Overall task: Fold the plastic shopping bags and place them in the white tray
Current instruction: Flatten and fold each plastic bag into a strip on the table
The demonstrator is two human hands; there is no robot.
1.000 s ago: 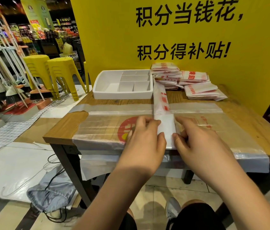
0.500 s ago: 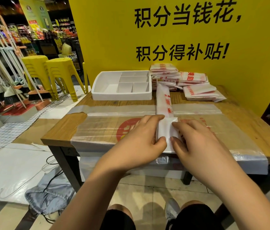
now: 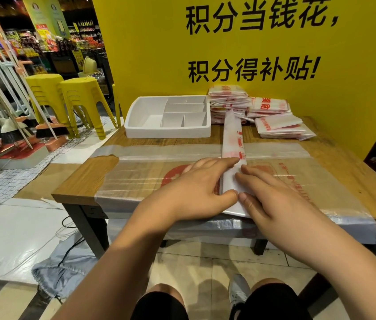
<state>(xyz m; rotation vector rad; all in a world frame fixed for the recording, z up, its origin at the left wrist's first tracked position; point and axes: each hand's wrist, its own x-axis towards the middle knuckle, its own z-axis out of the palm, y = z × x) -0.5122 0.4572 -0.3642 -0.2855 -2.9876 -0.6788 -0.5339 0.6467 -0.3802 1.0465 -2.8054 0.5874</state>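
L grip (image 3: 196, 188) + R grip (image 3: 272, 195): fingers flat, pressing near end of bag strip (image 3: 232, 135). Strip's long axis runs straight ahead, between grips. White tray (image 3: 168, 132) ahead-left, L nearer.

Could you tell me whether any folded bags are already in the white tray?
No: the white tray holds nothing, and the folded bags lie stacked beside it.

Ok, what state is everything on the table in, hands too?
bag strip: folded narrow, near end under both hands.
left hand: fingers straight, pressing the bag strip.
right hand: fingers straight, pressing the bag strip.
white tray: empty.
flat bags: unfolded, spread out.
folded bags: stacked beside white tray.
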